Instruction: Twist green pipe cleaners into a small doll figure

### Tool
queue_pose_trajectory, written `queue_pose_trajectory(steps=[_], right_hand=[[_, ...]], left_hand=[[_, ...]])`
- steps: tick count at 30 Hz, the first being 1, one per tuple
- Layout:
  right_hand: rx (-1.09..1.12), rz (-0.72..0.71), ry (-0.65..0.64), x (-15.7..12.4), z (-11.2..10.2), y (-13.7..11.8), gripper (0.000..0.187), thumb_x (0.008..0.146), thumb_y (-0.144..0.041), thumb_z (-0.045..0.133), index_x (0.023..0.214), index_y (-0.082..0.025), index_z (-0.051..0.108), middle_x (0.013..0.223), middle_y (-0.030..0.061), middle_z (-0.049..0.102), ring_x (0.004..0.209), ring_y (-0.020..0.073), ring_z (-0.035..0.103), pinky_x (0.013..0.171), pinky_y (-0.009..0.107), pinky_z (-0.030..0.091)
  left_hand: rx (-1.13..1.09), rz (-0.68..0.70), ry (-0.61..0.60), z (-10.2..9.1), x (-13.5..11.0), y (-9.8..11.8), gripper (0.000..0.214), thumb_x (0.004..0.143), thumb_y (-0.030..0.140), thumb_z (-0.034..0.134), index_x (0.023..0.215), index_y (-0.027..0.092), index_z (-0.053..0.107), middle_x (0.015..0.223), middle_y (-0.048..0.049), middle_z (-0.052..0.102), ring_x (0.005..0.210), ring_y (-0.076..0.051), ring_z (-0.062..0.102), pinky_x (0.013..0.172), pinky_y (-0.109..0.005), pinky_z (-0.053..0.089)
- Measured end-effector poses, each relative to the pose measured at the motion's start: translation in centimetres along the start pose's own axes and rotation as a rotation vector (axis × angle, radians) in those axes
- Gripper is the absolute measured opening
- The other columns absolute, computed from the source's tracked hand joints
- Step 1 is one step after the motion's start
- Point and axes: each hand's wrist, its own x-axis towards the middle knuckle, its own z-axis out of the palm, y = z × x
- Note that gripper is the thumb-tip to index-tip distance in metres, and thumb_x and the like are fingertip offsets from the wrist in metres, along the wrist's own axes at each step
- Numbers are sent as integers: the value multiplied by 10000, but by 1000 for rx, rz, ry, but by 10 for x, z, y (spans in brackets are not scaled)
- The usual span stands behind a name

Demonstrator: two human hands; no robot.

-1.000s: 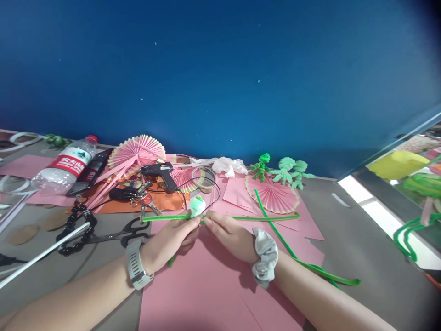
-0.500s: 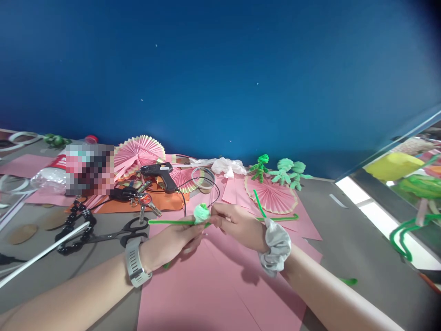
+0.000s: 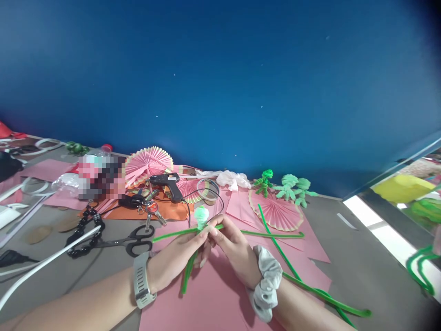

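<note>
My left hand (image 3: 175, 262) and my right hand (image 3: 232, 250) meet over the pink paper sheet (image 3: 206, 303), fingers pinched together. Between the fingertips stands a small pale green pipe-cleaner bud (image 3: 201, 215) on a green stem (image 3: 188, 276) that runs down under my left hand. A bright green pipe cleaner (image 3: 165, 236) crosses sideways at the pinch and continues to the right. My left wrist wears a grey watch, my right wrist a grey scrunchie. Both hands are closed on the bud piece.
Black scissors (image 3: 132, 240), keys (image 3: 149, 209) and a black glue gun (image 3: 168, 180) lie to the left. Pink paper fans (image 3: 275, 211), green pipe-cleaner figures (image 3: 291, 186), a water bottle (image 3: 69, 179) and long green pipe cleaners (image 3: 310, 287) surround the hands. A blue wall stands behind.
My right hand came back toward my left and down onto the bud. The stem below my left hand now shows more. The camera view tilted, shifting everything lower.
</note>
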Motion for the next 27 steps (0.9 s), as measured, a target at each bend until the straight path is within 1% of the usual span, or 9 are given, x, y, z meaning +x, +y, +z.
queue_pose_trajectory(steps=[3,7,9,12,14,17,19,23,27], right_hand=[[90,-8,38,2,-5,-1,172,796,-345,596,790,-189,521,696,-9,518,620,112,494,612,257,422],[137,-15,18,3,-7,-4,203,779,-370,608,814,-178,553,707,-6,526,649,116,492,654,274,423],[143,-7,12,4,-7,-3,215,796,-391,580,779,-179,546,690,-6,516,638,120,492,655,287,426],[121,25,2,6,-10,0,223,816,-404,550,756,-188,552,686,-9,497,633,123,490,662,293,425],[87,54,-5,8,-14,0,209,804,-394,570,742,-194,573,678,-14,485,639,122,485,661,279,418],[29,93,-27,10,-22,-4,177,767,-363,621,715,-196,602,672,-19,483,630,118,474,643,263,411],[1,111,-50,11,-26,-7,155,754,-340,641,718,-191,615,681,-18,493,618,113,472,632,259,411],[2,112,-67,12,-27,-9,160,786,-347,605,753,-190,611,702,-13,500,622,111,490,630,259,421],[53,74,-73,8,-16,-6,215,825,-411,536,888,-208,569,720,-11,535,637,119,529,652,279,451]], left_hand=[[-58,8,-27,2,-1,-2,366,885,429,366,673,166,506,570,8,498,502,-89,446,489,-199,382],[-176,32,-9,3,1,-4,280,890,397,383,803,167,517,594,20,509,500,-89,487,493,-207,412],[-147,19,-35,3,1,-4,294,886,413,379,803,166,515,593,17,512,483,-102,503,465,-223,415],[-8,16,-67,1,0,-3,330,880,426,381,729,163,511,577,4,518,475,-105,493,444,-215,401],[48,15,-80,-1,0,-5,344,885,425,368,699,169,502,537,20,481,453,-91,448,427,-199,374],[60,-4,-99,-3,2,-8,337,894,417,346,707,176,491,484,56,397,409,-77,365,405,-189,335],[55,-18,-112,-3,4,-10,335,894,407,349,700,171,487,469,63,377,397,-73,340,393,-188,321],[43,-17,-112,-1,4,-10,332,892,414,347,704,170,472,492,55,413,395,-74,388,394,-194,356],[-18,19,-72,-1,2,-6,337,893,436,327,774,173,500,558,30,482,439,-101,490,396,-210,417]])
